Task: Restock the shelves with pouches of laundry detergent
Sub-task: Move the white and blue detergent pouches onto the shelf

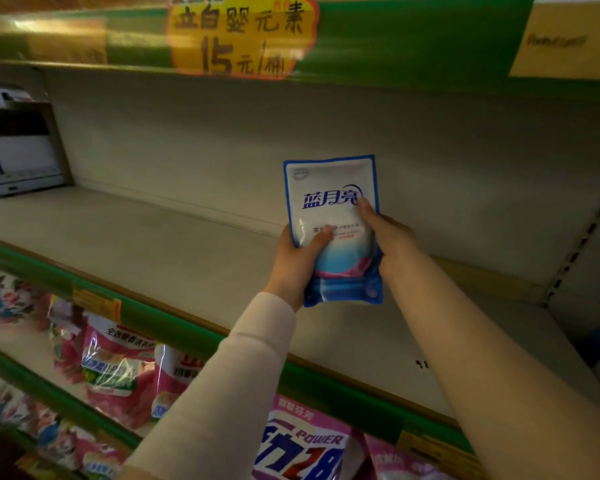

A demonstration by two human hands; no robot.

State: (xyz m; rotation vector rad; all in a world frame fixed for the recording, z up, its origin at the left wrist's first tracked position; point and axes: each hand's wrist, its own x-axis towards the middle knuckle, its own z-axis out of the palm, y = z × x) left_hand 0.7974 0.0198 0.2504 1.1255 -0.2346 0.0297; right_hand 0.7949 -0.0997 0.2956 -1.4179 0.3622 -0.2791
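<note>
Over the middle shelf, a white-and-blue soft plastic detergent pouch point(333, 216) is held upright between both hands. The left hand point(297, 261) grips its lower left edge, thumb laid across the front; the right hand point(385, 237) clasps the right edge, thumb on the printed name. The pouch hangs above the bare beige metal shelf board point(153, 237), towards its right half, and appears not yet set down.

Likely hazards: the pouch seems to be a liquid-filled bag with a swollen belly and a flat sealed rim, so once released it may slump or tip forward, having no neighbour to lean on. Its glossy film looks slippery, and a loose grip could let it slide over the green front strip point(187, 327) toward the pink glossy pouches point(118, 362) on the shelf below. Hard squeezing may strain the seams.

Other textures: the board is matt and smooth, and the orange hand-lettered price card point(239, 32) above has a scalloped edge.
</note>
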